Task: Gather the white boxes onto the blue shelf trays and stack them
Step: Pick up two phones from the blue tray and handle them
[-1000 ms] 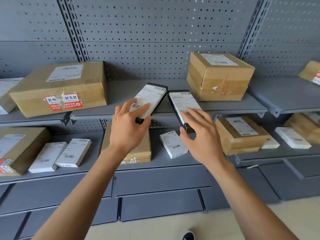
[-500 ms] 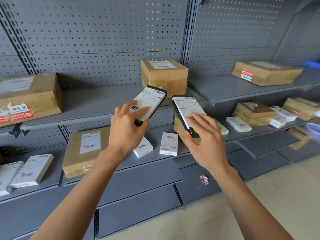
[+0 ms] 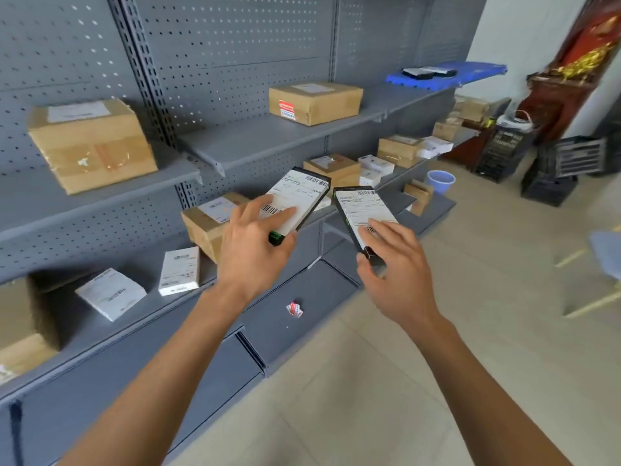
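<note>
From the head view, the left hand (image 3: 252,253) grips a flat labelled box (image 3: 295,201) — thumb across the white label, fingers curled beneath — and the right hand (image 3: 396,274) clamps a second labelled box (image 3: 361,213) by its near end. Both boxes are held in the air in front of the grey shelves (image 3: 268,139), side by side and just apart. The blue tray (image 3: 470,70) sits far off on the top shelf's right end — dark boxes already on it. More white boxes (image 3: 179,270) lie on the lower shelf, among brown cartons (image 3: 92,144).
</note>
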Demonstrator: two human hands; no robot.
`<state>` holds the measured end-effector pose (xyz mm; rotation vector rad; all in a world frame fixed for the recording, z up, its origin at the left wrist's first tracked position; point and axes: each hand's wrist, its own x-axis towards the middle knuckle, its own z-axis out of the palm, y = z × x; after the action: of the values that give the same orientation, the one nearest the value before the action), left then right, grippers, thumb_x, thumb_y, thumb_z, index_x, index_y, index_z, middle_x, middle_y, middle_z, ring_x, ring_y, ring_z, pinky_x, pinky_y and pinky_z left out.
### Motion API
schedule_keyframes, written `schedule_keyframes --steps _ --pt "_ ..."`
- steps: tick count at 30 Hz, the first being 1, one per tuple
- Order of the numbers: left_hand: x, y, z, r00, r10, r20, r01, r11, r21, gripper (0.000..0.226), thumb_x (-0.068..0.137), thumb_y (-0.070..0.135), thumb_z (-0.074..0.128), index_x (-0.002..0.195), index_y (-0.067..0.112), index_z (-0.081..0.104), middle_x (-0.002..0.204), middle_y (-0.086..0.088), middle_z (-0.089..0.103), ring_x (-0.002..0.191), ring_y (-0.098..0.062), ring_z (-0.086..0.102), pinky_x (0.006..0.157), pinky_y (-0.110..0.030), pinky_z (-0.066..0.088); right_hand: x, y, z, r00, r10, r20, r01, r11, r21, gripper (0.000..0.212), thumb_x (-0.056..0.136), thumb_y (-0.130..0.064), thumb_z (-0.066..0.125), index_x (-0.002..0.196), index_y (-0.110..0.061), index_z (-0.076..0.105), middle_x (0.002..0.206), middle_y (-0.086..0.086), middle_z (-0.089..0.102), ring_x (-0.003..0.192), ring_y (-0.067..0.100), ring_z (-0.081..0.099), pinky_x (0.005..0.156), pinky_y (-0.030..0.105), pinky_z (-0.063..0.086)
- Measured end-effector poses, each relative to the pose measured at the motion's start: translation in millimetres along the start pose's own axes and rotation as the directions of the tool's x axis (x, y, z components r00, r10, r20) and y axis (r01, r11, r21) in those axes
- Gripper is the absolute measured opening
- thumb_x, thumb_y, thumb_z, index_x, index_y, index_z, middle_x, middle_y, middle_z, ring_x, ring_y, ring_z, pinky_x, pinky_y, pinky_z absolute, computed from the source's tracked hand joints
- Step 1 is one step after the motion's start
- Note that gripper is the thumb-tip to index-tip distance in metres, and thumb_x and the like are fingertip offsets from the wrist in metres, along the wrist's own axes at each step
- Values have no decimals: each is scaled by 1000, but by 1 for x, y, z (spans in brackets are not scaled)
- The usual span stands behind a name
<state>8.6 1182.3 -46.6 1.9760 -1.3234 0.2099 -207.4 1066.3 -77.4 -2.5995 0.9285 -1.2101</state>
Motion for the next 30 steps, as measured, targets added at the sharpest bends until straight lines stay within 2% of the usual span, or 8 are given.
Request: schedule_keyframes --steps 5,11,15,19,22,30 --pt "10 51 43 994 89 71 -86 996 -32 39 92 35 66 130 37 67 147 1 51 131 -30 43 110 -49 37 -21 51 -38 995 90 -38 -93 993 -75 44 93 -35 55 129 -14 67 139 1 61 132 23 49 109 42 42" --pt "26 77 83 981 139 134 -133 990 -48 38 92 35 67 130 37 67 149 0 51 132 -29 42 111 -49 36 -29 89 -54 982 167 -91 -177 977 -120 42 93 -31 60 130 -12 66 139 5 62 132 25 49 108 45 44" --pt "46 78 110 974 152 166 -145 988 -49 39 93 35 66 132 38 65 150 0 50 136 -28 39 112 -47 31 -19 112 -50 975 205 -87 -216 966 -141 43 93 -34 58 132 -14 65 141 3 60 134 24 46 109 45 43" --pt "73 68 136 971 161 179 -151 986 -64 39 91 33 68 130 36 67 149 -3 52 134 -32 41 107 -54 40 5 134 -37 974 213 -77 -222 965 -142 44 94 -35 57 132 -15 65 141 3 60 134 23 45 108 46 44" --pt "106 55 156 975 133 180 -118 989 -87 38 90 32 68 128 34 69 148 -4 53 132 -34 42 104 -55 42 39 152 -22 977 205 -50 -211 961 -177 45 95 -37 56 134 -16 64 143 3 58 136 22 44 109 45 44" --pt "188 27 197 973 117 198 -102 991 -87 39 93 33 67 133 36 66 152 1 47 141 -26 34 113 -45 27 115 190 17 989 128 -69 -141 960 -241 43 94 -33 59 131 -13 66 140 4 60 134 26 47 105 49 46"
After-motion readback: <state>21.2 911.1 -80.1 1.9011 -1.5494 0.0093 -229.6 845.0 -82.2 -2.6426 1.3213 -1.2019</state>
